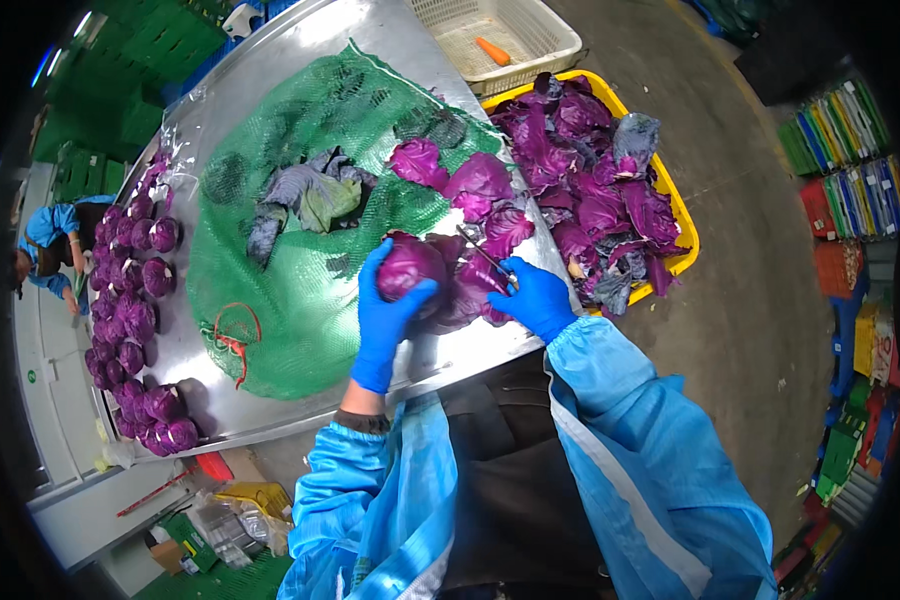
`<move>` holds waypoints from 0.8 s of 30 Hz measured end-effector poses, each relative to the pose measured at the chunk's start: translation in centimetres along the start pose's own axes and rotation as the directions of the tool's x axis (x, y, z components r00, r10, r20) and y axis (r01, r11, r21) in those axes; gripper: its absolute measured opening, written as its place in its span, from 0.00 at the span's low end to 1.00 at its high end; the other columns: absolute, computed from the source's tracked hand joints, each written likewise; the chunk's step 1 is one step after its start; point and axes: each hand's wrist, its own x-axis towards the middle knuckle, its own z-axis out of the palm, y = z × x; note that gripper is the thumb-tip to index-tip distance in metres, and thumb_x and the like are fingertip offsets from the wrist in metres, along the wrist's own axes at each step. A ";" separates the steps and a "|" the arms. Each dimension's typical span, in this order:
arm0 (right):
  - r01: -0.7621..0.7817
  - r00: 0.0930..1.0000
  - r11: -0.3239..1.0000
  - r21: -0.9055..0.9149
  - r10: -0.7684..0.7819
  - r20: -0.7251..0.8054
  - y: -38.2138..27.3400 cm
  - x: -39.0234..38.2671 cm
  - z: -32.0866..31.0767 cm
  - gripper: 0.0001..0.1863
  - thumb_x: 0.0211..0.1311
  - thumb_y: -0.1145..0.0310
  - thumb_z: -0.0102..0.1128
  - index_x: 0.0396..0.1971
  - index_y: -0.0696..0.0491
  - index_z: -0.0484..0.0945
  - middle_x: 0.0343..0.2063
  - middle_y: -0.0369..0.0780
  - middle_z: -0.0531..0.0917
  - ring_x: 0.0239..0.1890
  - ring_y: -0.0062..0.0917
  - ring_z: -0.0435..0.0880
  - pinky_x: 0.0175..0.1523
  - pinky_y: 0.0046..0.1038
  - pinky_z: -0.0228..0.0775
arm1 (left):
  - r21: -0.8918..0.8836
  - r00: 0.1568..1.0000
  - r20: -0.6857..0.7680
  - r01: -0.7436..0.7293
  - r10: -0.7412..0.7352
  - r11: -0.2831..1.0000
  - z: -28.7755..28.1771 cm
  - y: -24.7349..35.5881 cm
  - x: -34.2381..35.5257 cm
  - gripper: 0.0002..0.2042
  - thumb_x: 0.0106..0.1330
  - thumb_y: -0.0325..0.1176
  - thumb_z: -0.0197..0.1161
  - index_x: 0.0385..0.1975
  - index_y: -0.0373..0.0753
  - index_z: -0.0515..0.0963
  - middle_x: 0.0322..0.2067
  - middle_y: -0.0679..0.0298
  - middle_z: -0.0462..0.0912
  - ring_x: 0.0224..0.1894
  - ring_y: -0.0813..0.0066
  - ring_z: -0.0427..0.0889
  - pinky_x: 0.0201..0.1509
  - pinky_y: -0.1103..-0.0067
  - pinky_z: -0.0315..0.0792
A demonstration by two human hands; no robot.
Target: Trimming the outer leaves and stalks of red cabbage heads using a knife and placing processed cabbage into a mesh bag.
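**Silver sheet-metal desk (395,50) with a round, glossy purple cabbage (410,265) in hand**

- Net: green woven mesh (280,330), spread wide across the desk, with limp grey-green outer leaves (320,195) on top.
- Crate: yellow plastic, rectangular (689,238), beside the desk's right edge, heaped with purple trimmings (600,205).
- Crate: off-white plastic, slatted (530,66), beyond the yellow one.
- Stock: round purple cabbage heads (137,318), clustered along the desk's left edge.
- Hands: two, in blue gloves. The left hand (385,310) cups the cabbage, fingers spread round its left side, thumb across the near side. The right hand (542,300) has its fingers closed on a knife; how tightly cannot be told.
- Cabbage: above the desk's near edge, left of the knife; whether it touches the leaves below cannot be told. Likely dense, firm and fairly heavy, smooth enough to slip in a glove; outer leaves probably crisp and prone to tearing. Best held by a broad palm grip round the body, clear of the blade.
- Knife: slim, dark-bladed (482,250), pointing up and left.
- Carrot: orange, tapered (493,50), in the off-white crate.
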 end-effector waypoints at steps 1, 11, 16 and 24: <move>0.025 1.000 1.000 -0.014 -0.026 -0.017 0.1 0.2 0.3 0.30 0.46 0.49 0.71 0.47 0.48 0.76 0.31 0.42 0.85 0.34 0.38 0.85 0.39 0.35 0.75 | -0.215 0.992 0.003 0.125 -0.128 0.968 -1.3 -0.4 0.5 0.39 0.46 0.34 0.79 0.62 0.42 0.67 0.59 0.49 0.69 0.59 0.55 0.72 0.65 0.62 0.67; 0.004 0.926 0.980 -0.201 -0.080 -0.369 3.4 7.1 -7.8 0.27 0.50 0.62 0.71 0.51 0.49 0.75 0.43 0.44 0.82 0.40 0.42 0.83 0.44 0.37 0.75 | -0.927 0.899 0.375 0.371 -0.226 -0.061 -4.1 -1.4 -2.2 0.34 0.67 0.64 0.44 0.62 0.43 0.66 0.62 0.55 0.69 0.63 0.52 0.69 0.66 0.50 0.61; 0.326 0.943 0.844 0.425 -0.323 -0.082 -8.1 4.6 -7.4 0.29 0.55 0.66 0.71 0.57 0.53 0.71 0.53 0.42 0.77 0.49 0.30 0.80 0.52 0.35 0.73 | -0.903 0.909 0.405 0.414 0.099 -0.116 -2.3 -2.2 -2.7 0.38 0.67 0.67 0.35 0.67 0.42 0.59 0.63 0.51 0.66 0.64 0.49 0.66 0.67 0.46 0.57; 0.127 0.859 0.628 0.768 -0.457 0.232 -12.6 0.2 -4.6 0.24 0.51 0.68 0.75 0.47 0.59 0.77 0.47 0.40 0.80 0.50 0.21 0.77 0.57 0.25 0.69 | 0.019 0.984 0.177 0.027 -0.030 0.999 -2.0 -2.2 -2.8 0.45 0.64 0.73 0.30 0.67 0.37 0.57 0.62 0.48 0.67 0.63 0.50 0.67 0.69 0.58 0.60</move>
